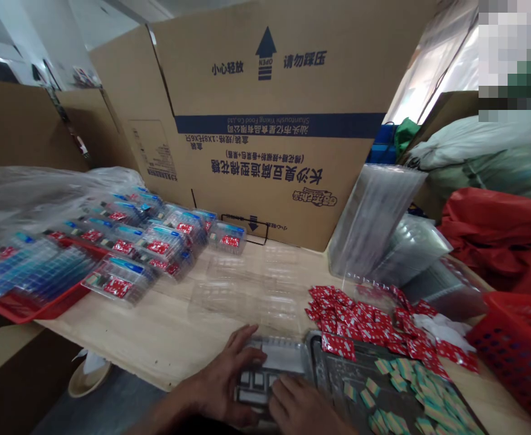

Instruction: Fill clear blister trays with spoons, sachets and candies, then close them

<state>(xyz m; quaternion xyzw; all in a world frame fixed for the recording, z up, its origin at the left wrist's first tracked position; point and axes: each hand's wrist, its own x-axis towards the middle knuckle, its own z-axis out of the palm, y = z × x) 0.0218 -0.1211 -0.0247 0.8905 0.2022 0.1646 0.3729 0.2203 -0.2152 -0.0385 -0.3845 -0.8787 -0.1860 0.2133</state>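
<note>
In front of me lies a clear plastic tray [287, 356] with moulded compartments. My left hand [217, 380] holds its left side, the fingers over the far part and the thumb near the close corner. My right hand [305, 405] has its fingers curled down into the near compartments; whatever they pinch is hidden. Right of the tray stands a dark tray [337, 368] with many small green-and-yellow pieces [428, 386]. Red printed sachets [360, 317] lie heaped along its far edge. Beyond my hands, more clear trays [247, 281] rest on the table.
Filled clear packs [160, 241] are piled at the left, beside a red tray [57, 311] of blue-striped packaging. A large cardboard box [256, 145] walls off the back. Stacked clear plastic [369, 223] leans at right, near a red basket [510, 344]. A bin [86, 380] sits below.
</note>
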